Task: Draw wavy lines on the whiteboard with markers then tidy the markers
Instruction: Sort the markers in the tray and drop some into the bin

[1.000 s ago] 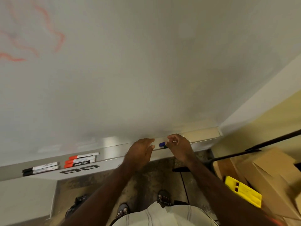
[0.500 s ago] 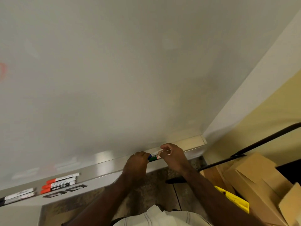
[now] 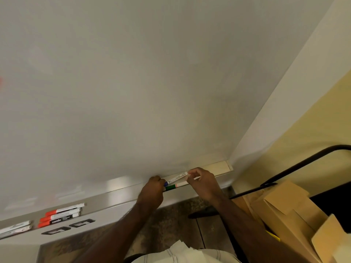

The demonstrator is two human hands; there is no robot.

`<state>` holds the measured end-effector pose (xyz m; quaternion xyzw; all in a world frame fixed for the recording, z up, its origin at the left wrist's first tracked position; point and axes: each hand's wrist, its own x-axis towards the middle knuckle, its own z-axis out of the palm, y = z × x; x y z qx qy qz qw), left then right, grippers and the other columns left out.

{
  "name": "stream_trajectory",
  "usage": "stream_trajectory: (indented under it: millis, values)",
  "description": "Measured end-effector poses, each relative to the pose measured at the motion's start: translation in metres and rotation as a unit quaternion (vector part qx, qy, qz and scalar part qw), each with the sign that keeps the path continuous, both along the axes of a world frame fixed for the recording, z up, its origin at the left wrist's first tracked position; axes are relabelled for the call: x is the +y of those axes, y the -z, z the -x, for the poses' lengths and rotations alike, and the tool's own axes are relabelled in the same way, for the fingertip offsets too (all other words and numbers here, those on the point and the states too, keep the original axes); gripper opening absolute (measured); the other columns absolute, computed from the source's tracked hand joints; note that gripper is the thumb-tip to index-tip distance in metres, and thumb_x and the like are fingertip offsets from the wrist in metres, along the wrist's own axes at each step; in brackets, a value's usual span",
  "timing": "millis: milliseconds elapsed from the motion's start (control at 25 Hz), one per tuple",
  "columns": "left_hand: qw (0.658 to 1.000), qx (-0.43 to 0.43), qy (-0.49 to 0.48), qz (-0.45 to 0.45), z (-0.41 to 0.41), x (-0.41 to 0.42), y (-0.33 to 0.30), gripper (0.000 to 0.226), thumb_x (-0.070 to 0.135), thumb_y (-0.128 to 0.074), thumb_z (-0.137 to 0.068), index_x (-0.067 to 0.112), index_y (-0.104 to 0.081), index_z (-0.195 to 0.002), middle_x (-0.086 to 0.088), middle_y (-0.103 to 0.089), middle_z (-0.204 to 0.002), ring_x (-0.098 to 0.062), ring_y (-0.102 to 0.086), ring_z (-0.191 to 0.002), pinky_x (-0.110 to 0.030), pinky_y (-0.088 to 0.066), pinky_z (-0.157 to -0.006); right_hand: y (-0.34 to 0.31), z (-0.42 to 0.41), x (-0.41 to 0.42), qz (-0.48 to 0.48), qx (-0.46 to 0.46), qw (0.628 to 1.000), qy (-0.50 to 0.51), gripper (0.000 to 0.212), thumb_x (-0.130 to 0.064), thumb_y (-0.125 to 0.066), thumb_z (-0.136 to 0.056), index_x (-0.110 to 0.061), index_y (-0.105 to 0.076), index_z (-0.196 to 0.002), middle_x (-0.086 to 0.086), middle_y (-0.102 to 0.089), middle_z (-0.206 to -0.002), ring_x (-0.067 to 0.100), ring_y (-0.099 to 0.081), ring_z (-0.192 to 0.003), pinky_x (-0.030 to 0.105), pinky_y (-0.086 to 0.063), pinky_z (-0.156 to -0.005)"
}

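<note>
Since the frame a second back, the view had swung right and the red scribbles had slid almost off the whiteboard, while both hands had closed in on the two markers at the right end of the tray. The left hand was pinched on the blue cap end of the blue marker; the right hand gripped the white barrel's far end, fingers curled tight. The blue marker sat tilted, lifted a touch off the tray, with the green marker lying flat just beneath it, touching or nearly so. Away to the left the red markers lay side by side on the tray, well apart from the action.

This looked like either uncapping or capping the blue one; which, I couldn't call. Done well, it wanted a straight pull or push along the barrel, no twisting sideways, and the green marker left undisturbed so it didn't roll off the lip.
</note>
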<state>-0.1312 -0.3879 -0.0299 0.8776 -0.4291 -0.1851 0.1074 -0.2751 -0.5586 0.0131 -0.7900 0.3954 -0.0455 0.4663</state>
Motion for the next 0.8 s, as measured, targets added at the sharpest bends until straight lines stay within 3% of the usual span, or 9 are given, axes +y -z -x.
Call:
stream_trajectory:
  millis: [120, 200, 360, 480, 560, 680, 800]
  values:
    - [1.000, -0.007, -0.004, 0.027, 0.003, 0.006, -0.010, 0.032, 0.017, -0.060, -0.101, 0.019, -0.063, -0.133, -0.002, -0.060, -0.124, -0.017, -0.054, -0.112, -0.025, -0.051, -0.093, -0.009, -0.003, 0.005, -0.052, 0.014, 0.998, 0.032, 0.035, -0.052, -0.073, -0.092, -0.025, -0.073, -0.113, -0.007, -0.073, -0.098, 0.012, -0.072, -0.086, 0.033, -0.065, -0.064]
    - [0.998, -0.012, -0.004, 0.057, 0.007, 0.011, -0.023, 0.035, 0.015, -0.062, -0.100, 0.018, -0.062, -0.135, -0.002, -0.060, -0.126, -0.017, -0.054, -0.113, -0.025, -0.050, -0.096, -0.021, -0.006, 0.015, -0.113, 0.042, 0.992, 0.042, 0.045, -0.063, -0.072, -0.089, -0.023, -0.072, -0.110, -0.002, -0.076, -0.093, 0.017, -0.075, -0.080, 0.029, -0.062, -0.054]
    - [0.987, -0.025, -0.011, 0.157, 0.017, 0.022, -0.054, 0.028, 0.014, -0.057, -0.104, 0.016, -0.066, -0.131, -0.003, -0.064, -0.121, -0.016, -0.055, -0.107, -0.024, -0.048, -0.092, -0.041, -0.019, 0.034, -0.219, 0.062, 0.973, 0.032, 0.063, -0.077, -0.066, -0.083, -0.017, -0.074, -0.100, 0.005, -0.078, -0.085, 0.020, -0.071, -0.069, 0.028, -0.054, -0.052]
    - [0.976, -0.037, 0.005, 0.214, 0.019, 0.032, -0.075, 0.026, 0.015, -0.056, -0.104, 0.015, -0.068, -0.128, -0.002, -0.066, -0.117, -0.016, -0.058, -0.105, -0.029, -0.052, -0.090, -0.055, -0.030, 0.042, -0.316, -0.012, 0.948, 0.044, 0.067, -0.072, -0.068, -0.086, -0.006, -0.074, -0.095, 0.011, -0.073, -0.075, 0.019, -0.062, -0.058, 0.026, -0.042, -0.047]
    - [0.970, -0.027, 0.009, 0.243, 0.018, 0.039, -0.086, 0.026, 0.017, -0.055, -0.105, 0.017, -0.066, -0.128, 0.001, -0.066, -0.117, -0.013, -0.057, -0.105, -0.026, -0.051, -0.090, -0.064, -0.037, 0.045, -0.356, -0.061, 0.931, 0.041, 0.059, -0.063, -0.067, -0.093, -0.004, -0.074, -0.089, 0.015, -0.071, -0.074, 0.020, -0.061, -0.054, 0.025, -0.038, -0.043]
    - [0.960, 0.044, -0.032, 0.273, 0.014, 0.050, -0.104, 0.024, 0.029, -0.056, -0.106, 0.023, -0.063, -0.128, 0.009, -0.064, -0.116, -0.003, -0.058, -0.103, -0.019, -0.049, -0.088, -0.076, -0.045, 0.053, -0.375, -0.100, 0.921, 0.019, 0.053, -0.050, -0.063, -0.100, 0.000, -0.077, -0.090, 0.018, -0.072, -0.076, 0.019, -0.063, -0.055, 0.025, -0.040, -0.044]
    - [0.954, 0.128, -0.065, 0.264, 0.005, 0.061, -0.122, 0.022, 0.038, -0.057, -0.106, 0.027, -0.065, -0.122, 0.015, -0.067, -0.103, -0.006, -0.063, -0.093, -0.025, -0.053, -0.080, -0.087, -0.051, 0.064, -0.373, -0.123, 0.920, 0.005, 0.046, -0.042, -0.065, -0.099, 0.002, -0.077, -0.095, 0.019, -0.072, -0.078, 0.019, -0.063, -0.056, 0.025, -0.042, -0.045]
